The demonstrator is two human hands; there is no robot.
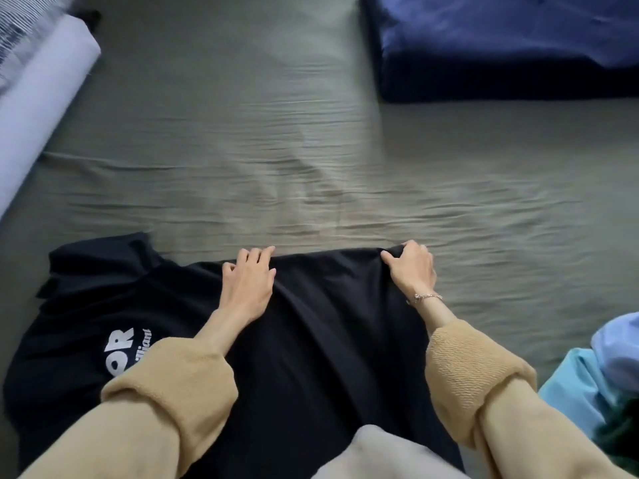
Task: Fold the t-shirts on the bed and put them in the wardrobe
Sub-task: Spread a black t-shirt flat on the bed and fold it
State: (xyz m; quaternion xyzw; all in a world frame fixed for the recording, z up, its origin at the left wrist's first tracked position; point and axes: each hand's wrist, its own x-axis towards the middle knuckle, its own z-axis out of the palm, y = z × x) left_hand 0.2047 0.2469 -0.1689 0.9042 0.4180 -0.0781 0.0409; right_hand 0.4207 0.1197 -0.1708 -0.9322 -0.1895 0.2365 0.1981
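Covering nearly the whole view, the bed wears a wrinkled grey-green sheet that runs on well beyond the fingers. A black t-shirt lies spread on it on the near side, its far edge right under both sets of fingers and its white print off to the left of the left fingers. Far beyond the right fingers, at the top right, sits a folded navy blanket. Far off to the left of the left fingers lies a pale lilac roll, with striped fabric behind it. Near and to the right of the right fingers, at the frame's edge, is a heap of light blue clothes. Tan sleeves are pushed up on both forearms.

The left hand rests on the shirt's far edge, its fingers slightly apart and bent down onto the cloth. The right hand pinches the shirt's far right corner, cloth bunched between thumb and curled fingers. A thin bracelet circles the right wrist.
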